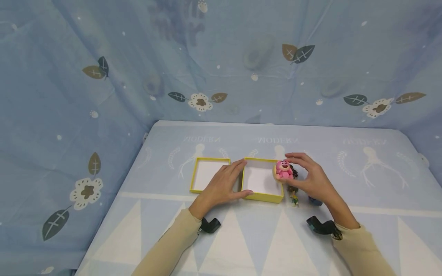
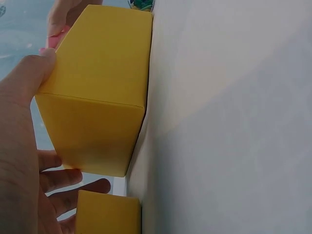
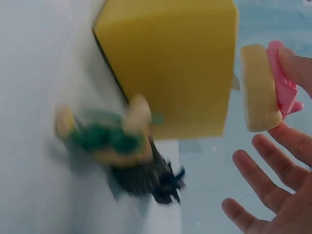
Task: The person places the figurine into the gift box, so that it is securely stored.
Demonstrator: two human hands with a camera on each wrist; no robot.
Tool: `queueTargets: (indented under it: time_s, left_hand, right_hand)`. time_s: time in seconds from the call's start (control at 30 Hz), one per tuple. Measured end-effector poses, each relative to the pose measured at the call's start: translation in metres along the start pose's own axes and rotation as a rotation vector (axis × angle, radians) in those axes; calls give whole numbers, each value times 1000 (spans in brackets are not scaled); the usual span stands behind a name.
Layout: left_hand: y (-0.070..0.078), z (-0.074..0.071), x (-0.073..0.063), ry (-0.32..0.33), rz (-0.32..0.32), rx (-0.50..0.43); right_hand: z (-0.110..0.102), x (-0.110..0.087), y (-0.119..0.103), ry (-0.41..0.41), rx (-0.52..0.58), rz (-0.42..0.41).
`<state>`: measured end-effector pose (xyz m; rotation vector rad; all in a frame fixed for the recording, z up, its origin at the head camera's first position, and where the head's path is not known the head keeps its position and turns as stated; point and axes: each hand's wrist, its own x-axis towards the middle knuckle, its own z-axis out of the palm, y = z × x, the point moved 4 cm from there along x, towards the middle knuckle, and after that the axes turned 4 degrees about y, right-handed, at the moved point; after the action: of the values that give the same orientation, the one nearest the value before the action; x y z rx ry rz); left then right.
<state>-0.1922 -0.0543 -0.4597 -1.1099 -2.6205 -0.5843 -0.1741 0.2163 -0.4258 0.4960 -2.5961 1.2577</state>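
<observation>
We see the right hand's [image 1: 312, 180] grip narrowed, thumb and forefinger pinching a pink bear figure [image 1: 284, 170] by its sides, above the right rim of the yellow box [image 1: 264, 197]. The left hand's [image 1: 221, 184] grip spreads wide, thumb and fingers touching the box's left end.

This is a little corner with blue cloth [image 1: 224, 30] hung like walls, behind the far edge of the desk [image 1: 411, 165] and along its left edge; I can't tell if it's in a home or somewhere else. The cloth has white flowers [image 1: 200, 102] and brown leaves [image 1: 94, 163]. The desk top has white triangles [image 1: 288, 249] and, near its far edge, upside-down letters [image 1: 277, 140].
</observation>
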Motion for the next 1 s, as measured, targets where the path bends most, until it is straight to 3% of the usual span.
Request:
queueTargets:
  time_s: [0.2, 0.57, 0.77, 1.0]
  left_hand:
    - [-1, 1, 0, -8, -4, -2]
    - [-1, 1, 0, 1, 20, 10]
    - [0, 0, 1, -13, -7, -4]
    - [0, 0, 1, -15, -7, 2]
  right_hand:
    - [16, -1, -5, -49, 13, -9]
    - [27, 0, -9, 0, 15, -59]
    - [33, 1, -8, -6, -8, -88]
    - [40, 0, -5, 71, -73, -187]
